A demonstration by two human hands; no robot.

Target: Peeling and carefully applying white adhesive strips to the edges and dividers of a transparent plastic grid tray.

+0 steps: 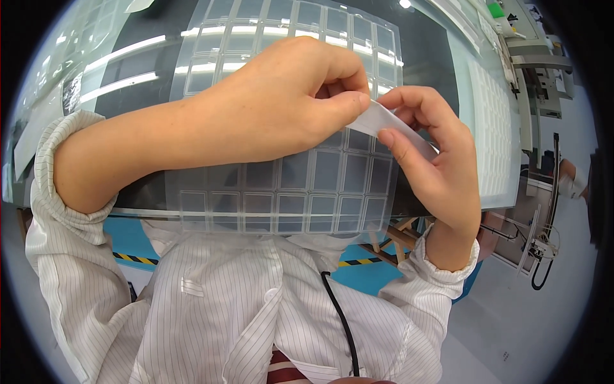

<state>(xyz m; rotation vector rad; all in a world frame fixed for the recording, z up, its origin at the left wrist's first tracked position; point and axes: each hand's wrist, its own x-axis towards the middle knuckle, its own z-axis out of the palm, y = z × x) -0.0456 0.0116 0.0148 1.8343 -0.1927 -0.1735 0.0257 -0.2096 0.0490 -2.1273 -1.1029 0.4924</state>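
We hold a white strip [376, 116] aloft over the table [410, 192], above the right part of a clear compartmented tray [291, 204]. Our left hand [300, 96] is clamped on one end, thumb against curled forefinger; our right hand [441, 150] grips the other between thumb and fingers, covering part of it. Our left hand and forearm block much of the tray's middle, whose near rim juts past the table's near edge. Toward the table's right edge lies a pale, small-celled sheet [491, 121]; beyond that edge stands grey equipment [540, 61]. A black cord [342, 313] hangs down our striped smock [217, 307].
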